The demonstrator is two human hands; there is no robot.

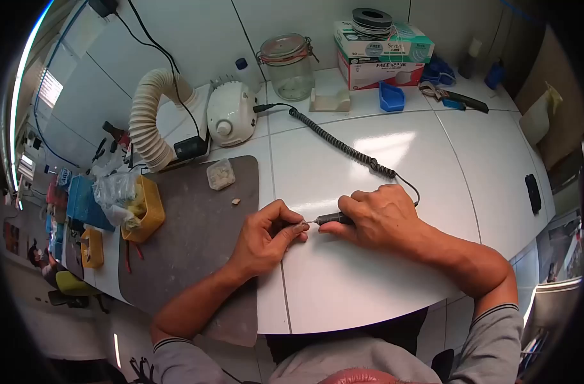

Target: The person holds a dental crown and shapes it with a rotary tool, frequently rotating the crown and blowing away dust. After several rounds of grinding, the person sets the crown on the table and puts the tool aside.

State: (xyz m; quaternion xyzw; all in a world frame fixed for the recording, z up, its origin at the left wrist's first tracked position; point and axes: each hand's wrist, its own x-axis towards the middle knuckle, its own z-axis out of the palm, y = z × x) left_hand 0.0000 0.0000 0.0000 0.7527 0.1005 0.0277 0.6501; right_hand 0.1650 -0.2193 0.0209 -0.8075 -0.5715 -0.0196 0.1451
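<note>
My right hand [380,217] grips a dark rotary handpiece [333,219], its thin tip pointing left. A coiled black cord [343,146] runs from the handpiece back to a white motor unit [232,115]. My left hand [266,238] pinches a very small pale piece [301,225] between thumb and fingertips, right at the tool's tip. Both hands rest on the white tiled bench [368,281], beside a grey mat [196,243].
A ribbed suction hose [150,118] curves at the back left. On the mat lie a small clear dish [220,173] and a tiny pale bit [235,201]. A yellow container [148,208], glass jar [288,64], mask boxes [380,54] and blue tray [391,97] stand around.
</note>
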